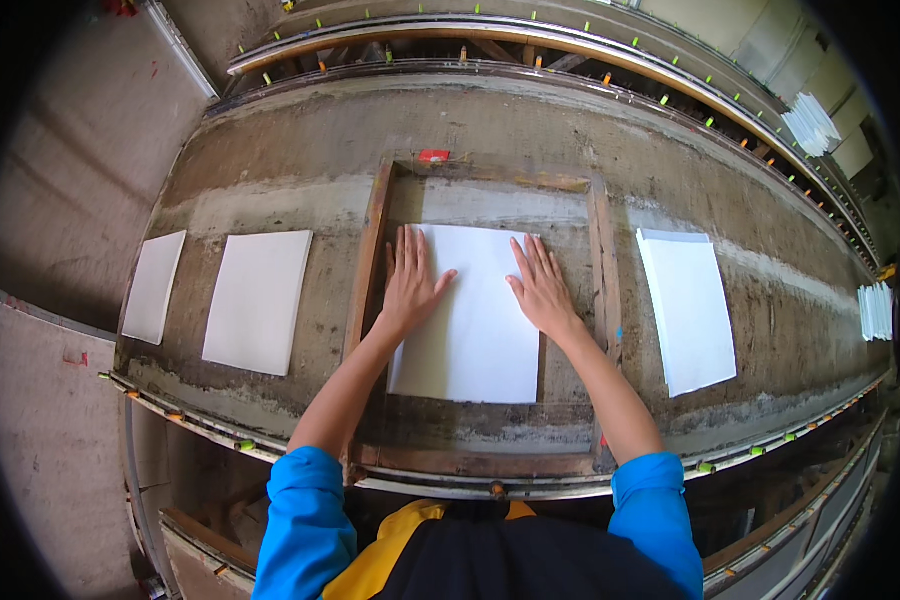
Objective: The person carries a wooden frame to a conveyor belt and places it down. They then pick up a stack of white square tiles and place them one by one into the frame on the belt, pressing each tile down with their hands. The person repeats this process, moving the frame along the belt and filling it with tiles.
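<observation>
A stack of white paper sheets (pixel 475 330) lies inside a worn wooden frame (pixel 602 260) on the long table (pixel 300 120). My left hand (pixel 410 285) rests flat on the stack's upper left edge, thumb spread to the right. Across from it, my right hand (pixel 542 285) lies on the upper right edge, its fingers stretched out and pointing away from me. Neither hand grips anything. The frame surrounds both hands and the paper.
Two more white paper stacks (pixel 258 300) lie to the left, and another paper stack (pixel 685 310) to the right. Metal rails with green and orange clips (pixel 246 445) edge the table. Beyond the far edge runs a second table (pixel 550 20). White bundles (pixel 810 125) stand at the far right.
</observation>
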A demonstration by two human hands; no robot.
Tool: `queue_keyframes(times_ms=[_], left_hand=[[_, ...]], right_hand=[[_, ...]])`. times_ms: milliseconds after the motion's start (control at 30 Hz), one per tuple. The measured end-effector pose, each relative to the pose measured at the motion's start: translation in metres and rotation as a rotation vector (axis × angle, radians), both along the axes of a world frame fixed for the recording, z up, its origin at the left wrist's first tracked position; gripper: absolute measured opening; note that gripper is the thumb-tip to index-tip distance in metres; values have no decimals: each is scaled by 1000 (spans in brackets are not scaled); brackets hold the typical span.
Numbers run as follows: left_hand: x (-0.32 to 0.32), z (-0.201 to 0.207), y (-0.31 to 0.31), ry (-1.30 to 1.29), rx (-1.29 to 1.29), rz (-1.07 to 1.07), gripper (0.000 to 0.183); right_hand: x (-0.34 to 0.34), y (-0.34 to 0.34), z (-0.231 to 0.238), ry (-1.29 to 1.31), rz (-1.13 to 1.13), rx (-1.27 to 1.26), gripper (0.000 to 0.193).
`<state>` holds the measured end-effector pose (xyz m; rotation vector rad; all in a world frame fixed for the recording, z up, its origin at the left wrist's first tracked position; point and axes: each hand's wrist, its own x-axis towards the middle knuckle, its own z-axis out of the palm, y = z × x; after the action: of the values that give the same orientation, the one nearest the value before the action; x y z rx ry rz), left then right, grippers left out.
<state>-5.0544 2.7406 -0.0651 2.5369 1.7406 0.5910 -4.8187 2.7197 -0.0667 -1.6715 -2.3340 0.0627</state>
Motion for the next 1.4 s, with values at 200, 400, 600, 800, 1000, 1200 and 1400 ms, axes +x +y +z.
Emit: queue_keyframes(times_ms=[200,400,600,800,1000,1200,1400], left_hand=[[-20,20,-62,164,-70,-70,87],[-19,48,-179,233,-295,-135,87],[-27,48,-207,274,-331,-128,75],[-28,43,-199,409,-332,-164,65],[-37,81,-181,359,-515,-172,56],[-41,58,-195,449,-225,-135,57],[-50,48,-194,387,-248,-167,55]], right_hand=[[-13,-44,47,19,95,-227,78],[-28,-150,56,127,273,-373,79],[-16,-187,53,10,326,-286,66],[-10,-183,50,-12,379,-311,60],[-18,-172,57,91,353,-149,35],[-80,-151,60,217,262,-347,22],[-95,-144,40,104,283,-313,21]])
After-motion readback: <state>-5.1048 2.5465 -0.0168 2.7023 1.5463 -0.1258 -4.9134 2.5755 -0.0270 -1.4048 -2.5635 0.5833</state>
